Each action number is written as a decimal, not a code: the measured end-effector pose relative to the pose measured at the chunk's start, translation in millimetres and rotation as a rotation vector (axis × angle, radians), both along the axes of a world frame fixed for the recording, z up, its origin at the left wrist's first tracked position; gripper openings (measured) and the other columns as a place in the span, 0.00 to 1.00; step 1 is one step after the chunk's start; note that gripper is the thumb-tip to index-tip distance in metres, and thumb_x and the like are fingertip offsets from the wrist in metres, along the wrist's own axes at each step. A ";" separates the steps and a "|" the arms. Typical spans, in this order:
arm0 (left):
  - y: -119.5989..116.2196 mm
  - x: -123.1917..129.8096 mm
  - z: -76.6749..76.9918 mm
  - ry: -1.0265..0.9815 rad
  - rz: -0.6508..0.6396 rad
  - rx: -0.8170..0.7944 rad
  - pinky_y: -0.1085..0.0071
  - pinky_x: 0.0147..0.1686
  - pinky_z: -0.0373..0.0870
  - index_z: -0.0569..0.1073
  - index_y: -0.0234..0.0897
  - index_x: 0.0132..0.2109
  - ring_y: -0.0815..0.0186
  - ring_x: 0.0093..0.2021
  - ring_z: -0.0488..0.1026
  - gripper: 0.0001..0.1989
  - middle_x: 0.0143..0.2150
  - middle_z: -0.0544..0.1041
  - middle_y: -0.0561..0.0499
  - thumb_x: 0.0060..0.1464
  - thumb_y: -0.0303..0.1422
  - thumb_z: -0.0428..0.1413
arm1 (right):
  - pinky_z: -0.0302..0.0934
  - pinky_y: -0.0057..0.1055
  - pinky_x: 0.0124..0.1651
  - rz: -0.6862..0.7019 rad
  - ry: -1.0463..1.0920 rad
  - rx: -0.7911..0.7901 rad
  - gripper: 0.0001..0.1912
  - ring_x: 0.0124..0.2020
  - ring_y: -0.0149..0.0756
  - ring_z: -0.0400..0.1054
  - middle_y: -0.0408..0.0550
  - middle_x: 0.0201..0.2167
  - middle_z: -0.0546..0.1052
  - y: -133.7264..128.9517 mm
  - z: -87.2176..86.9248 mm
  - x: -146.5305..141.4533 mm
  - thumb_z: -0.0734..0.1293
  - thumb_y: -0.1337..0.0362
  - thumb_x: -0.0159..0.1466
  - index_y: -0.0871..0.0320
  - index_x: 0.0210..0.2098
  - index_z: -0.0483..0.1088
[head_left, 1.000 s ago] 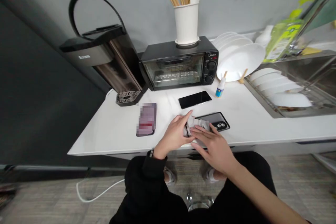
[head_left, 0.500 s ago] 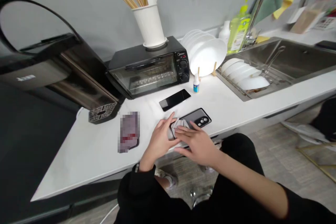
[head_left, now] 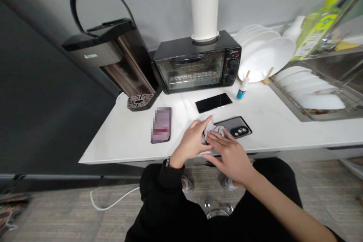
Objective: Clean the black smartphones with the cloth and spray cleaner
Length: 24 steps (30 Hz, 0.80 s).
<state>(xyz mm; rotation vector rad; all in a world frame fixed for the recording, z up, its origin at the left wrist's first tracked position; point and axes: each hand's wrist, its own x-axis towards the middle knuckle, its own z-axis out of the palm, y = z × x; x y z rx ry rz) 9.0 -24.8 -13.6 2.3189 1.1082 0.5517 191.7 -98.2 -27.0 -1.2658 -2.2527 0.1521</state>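
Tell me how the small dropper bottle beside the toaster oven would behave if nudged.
The dropper bottle stands upright, narrow and tall for its base, so it would probably tip easily. It looks like light plastic and, being round, might roll on the smooth white counter.

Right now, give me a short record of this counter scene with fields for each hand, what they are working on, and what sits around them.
left hand: grip closed on a grey cloth
right hand: fingers flat, pressing the cloth onto a dark phone lying camera side up
surface: white counter
nearby: second black phone behind, small dropper bottle, blurred phone to the left
behind: toaster oven with a white utensil holder on top, plates, sink rack with bowls
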 end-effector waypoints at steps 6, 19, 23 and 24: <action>2.7 6.8 2.0 -0.032 -0.024 0.006 0.53 0.64 0.63 0.49 0.49 0.77 0.50 0.61 0.68 0.54 0.67 0.73 0.49 0.52 0.40 0.70 | 0.54 0.61 0.70 -0.240 -0.133 0.098 0.21 0.63 0.52 0.72 0.56 0.60 0.78 -5.4 -5.5 81.6 0.61 0.53 0.76 0.56 0.62 0.73; 0.1 1.7 3.6 -0.023 0.001 -0.041 0.56 0.60 0.68 0.50 0.44 0.77 0.51 0.58 0.69 0.55 0.64 0.75 0.45 0.51 0.39 0.71 | 0.53 0.58 0.72 -0.055 -0.068 0.051 0.21 0.65 0.49 0.70 0.54 0.60 0.79 -4.5 -8.7 35.4 0.62 0.52 0.75 0.57 0.60 0.73; 3.0 4.5 4.7 -0.040 -0.035 -0.015 0.53 0.64 0.63 0.48 0.51 0.78 0.51 0.60 0.67 0.54 0.67 0.74 0.49 0.53 0.39 0.70 | 0.50 0.61 0.72 -0.262 -0.112 0.094 0.20 0.63 0.50 0.72 0.55 0.60 0.78 -3.2 -3.7 78.2 0.62 0.53 0.76 0.57 0.58 0.74; 3.5 5.3 4.9 -0.041 -0.036 -0.011 0.53 0.64 0.62 0.48 0.52 0.77 0.51 0.60 0.67 0.53 0.67 0.74 0.50 0.54 0.39 0.70 | 0.50 0.62 0.72 -0.302 -0.117 0.102 0.21 0.62 0.51 0.73 0.57 0.60 0.78 -0.6 -2.9 78.7 0.62 0.52 0.76 0.58 0.59 0.74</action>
